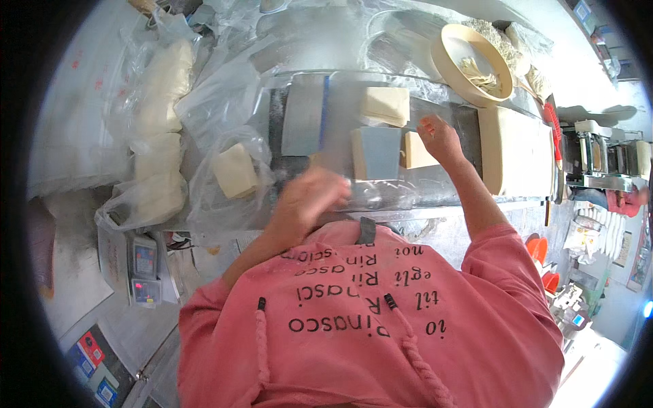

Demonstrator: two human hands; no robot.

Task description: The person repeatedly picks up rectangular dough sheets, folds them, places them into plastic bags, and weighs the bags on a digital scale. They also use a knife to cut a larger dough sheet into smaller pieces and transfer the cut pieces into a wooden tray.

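My left hand [319, 196] is blurred by motion over the near edge of the work surface; whether it holds anything does not show. My right hand [436, 137], fingers curled, hangs over or touches a pale stack [421, 151] that looks like dough sheets; its grip is unclear. Between the hands stands a pale block with a blue-grey face [380, 153]. Behind it lies another pale stack of sheets [386, 106]. To the left is a grey slab with a blue edge [304, 115]. A hazy smear hides part of the middle.
Left, a clear plastic bag [196, 199] surrounds a pale stack [235, 171], beside long bagged pale stacks [163, 102]. Right, a large pale stack [518, 150] stands near a round tub [444, 48] holding noodle-like strands [479, 76] and a red-handled tool [552, 127]. A person is far right.
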